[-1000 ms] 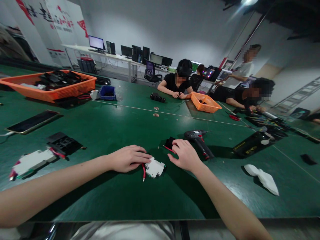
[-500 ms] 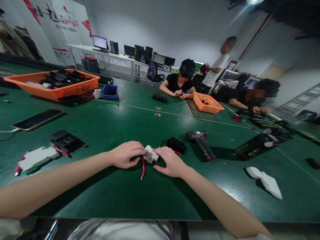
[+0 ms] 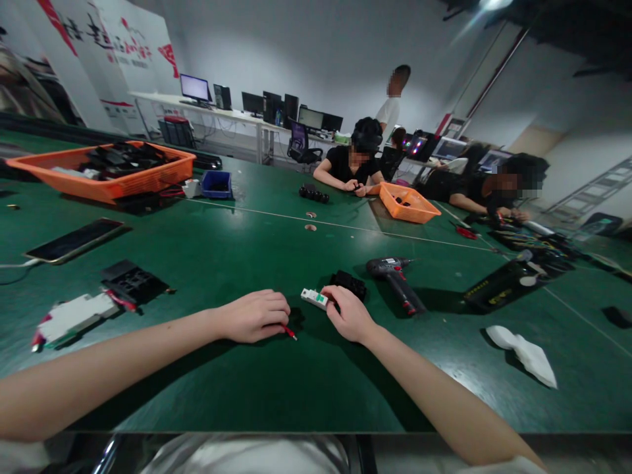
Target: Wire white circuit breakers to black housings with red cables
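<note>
My right hand [image 3: 351,314] pinches a small white circuit breaker [image 3: 310,295] with a green patch, lifted a little off the green table [image 3: 237,388]. To its left my left hand [image 3: 259,317] has its fingers closed on a short red wire [image 3: 289,332], whose bare metal tip sticks out toward me. The rest of that wire is hidden under the fingers. Just behind my right hand lies a black block-like part [image 3: 351,283], partly covered by the fingers.
A cordless drill [image 3: 397,283] and a white crumpled piece [image 3: 526,355] lie to the right. Leftward are a white module with red wires [image 3: 76,316], a black housing [image 3: 132,283] and a phone [image 3: 76,240]. Orange baskets [image 3: 113,187] [image 3: 409,209] stand farther back; people sit across the table.
My hands have moved apart. The white breaker, between both hands before, is now turned in my right hand, showing its green patch. The red wire has come into my left hand's fingers.
</note>
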A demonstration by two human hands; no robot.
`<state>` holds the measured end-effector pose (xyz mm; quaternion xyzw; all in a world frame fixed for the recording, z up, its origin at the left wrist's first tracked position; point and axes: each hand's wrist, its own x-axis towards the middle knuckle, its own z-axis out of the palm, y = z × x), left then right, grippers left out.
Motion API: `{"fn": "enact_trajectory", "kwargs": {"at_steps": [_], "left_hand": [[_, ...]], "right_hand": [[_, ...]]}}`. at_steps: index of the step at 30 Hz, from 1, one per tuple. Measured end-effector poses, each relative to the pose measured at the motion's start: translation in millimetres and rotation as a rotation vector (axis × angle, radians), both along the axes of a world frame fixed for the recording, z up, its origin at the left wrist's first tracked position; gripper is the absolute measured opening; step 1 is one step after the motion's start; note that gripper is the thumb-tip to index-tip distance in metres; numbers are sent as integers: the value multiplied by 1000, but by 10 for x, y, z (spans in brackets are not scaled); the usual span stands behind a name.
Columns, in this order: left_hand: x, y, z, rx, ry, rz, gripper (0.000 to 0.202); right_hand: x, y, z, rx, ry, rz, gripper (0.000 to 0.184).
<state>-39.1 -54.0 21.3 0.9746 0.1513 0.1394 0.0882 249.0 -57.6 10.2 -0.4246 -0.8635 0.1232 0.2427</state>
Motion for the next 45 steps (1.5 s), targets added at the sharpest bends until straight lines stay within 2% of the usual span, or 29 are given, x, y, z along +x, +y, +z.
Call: {"fn": "enact_trajectory", "kwargs": {"at_steps": [4,10,13,16,21,23,28,33,39,45], "left_hand": [[-35,61,-53,-93,-17,140,17],[-135,264,-195,-180,-106,519,25],[-152,316,-236,-203,-147,602,27],[-139,304,-227,-169,-140,599,28],[-112,258,-186,-77,-85,532,26],[-109,259,-191,-52,-78,526,26],[-114,284,-229,-28,-60,518,27],[-112,288,-227,-26,-46,500,27],[-117,281,-215,-36,-49,464,24],[-118,265,-209,-2,-71,415,22]], "right_hand": [[34,7,-39,37,-63,-53,28],[68,27,-44,12,-104,-71,34],[77,28,-16,6,-112,-39,37],[59,13,0,-6,-106,-23,40],[6,-69,33,-28,-74,-57,64],[-2,-111,55,-56,-72,-14,71],[21,-136,75,-35,-94,145,60],[35,-72,66,31,-90,194,67],[-10,-90,106,163,23,155,58],[55,-26,46,135,109,129,50]]}}
